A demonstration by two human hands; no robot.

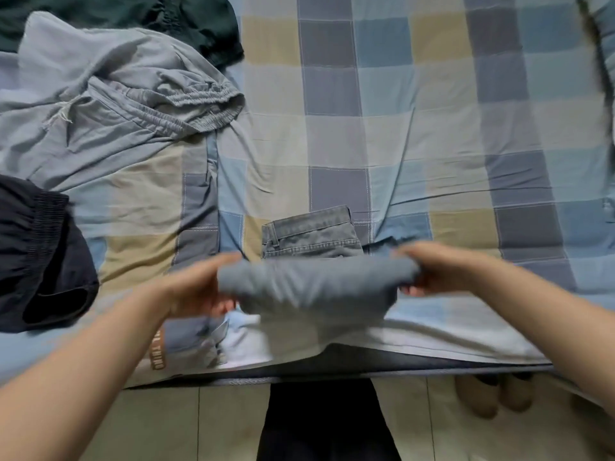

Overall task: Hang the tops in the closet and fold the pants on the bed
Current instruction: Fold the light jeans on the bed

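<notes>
Folded grey pants (316,287) hang just above the near edge of the bed (432,144), blurred by motion. My left hand (196,287) grips their left end and my right hand (436,271) grips their right end. Behind them a folded pair of grey jeans (311,234) lies flat on the checked sheet. Light grey pants with an elastic waistband (109,104) lie crumpled at the left. A dark green garment (139,18) sits at the far left corner. Black shorts (36,257) lie at the left edge.
The checked sheet stretches to the right with a long crease through its middle. A light garment with brown lettering (199,344) lies at the bed's near edge under my left hand. Tiled floor (416,427) and slippers (492,394) show below the bed edge.
</notes>
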